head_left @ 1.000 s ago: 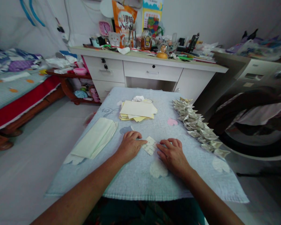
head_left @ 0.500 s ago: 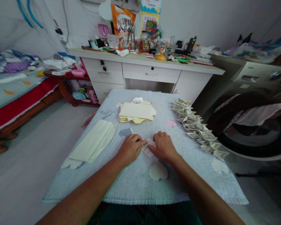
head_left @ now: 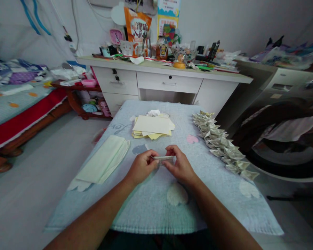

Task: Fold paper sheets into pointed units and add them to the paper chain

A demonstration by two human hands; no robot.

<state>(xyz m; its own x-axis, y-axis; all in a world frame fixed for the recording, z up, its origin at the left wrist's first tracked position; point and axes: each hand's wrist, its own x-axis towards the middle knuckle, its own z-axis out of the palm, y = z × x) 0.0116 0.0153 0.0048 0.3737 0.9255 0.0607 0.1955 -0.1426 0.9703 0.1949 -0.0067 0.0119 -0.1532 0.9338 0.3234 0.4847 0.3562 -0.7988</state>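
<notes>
1 folded paper [head_left: 163, 158], edge-on, long axis left-to-right

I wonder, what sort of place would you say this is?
Likely a room in a home, perhaps a bedroom: there is a bed at the left, a cluttered desk ahead and a washing machine at the right.

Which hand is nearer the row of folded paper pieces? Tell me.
Right. The right hand is left of the row of folded paper pieces, apart from it; the left hand is farther left.
</notes>
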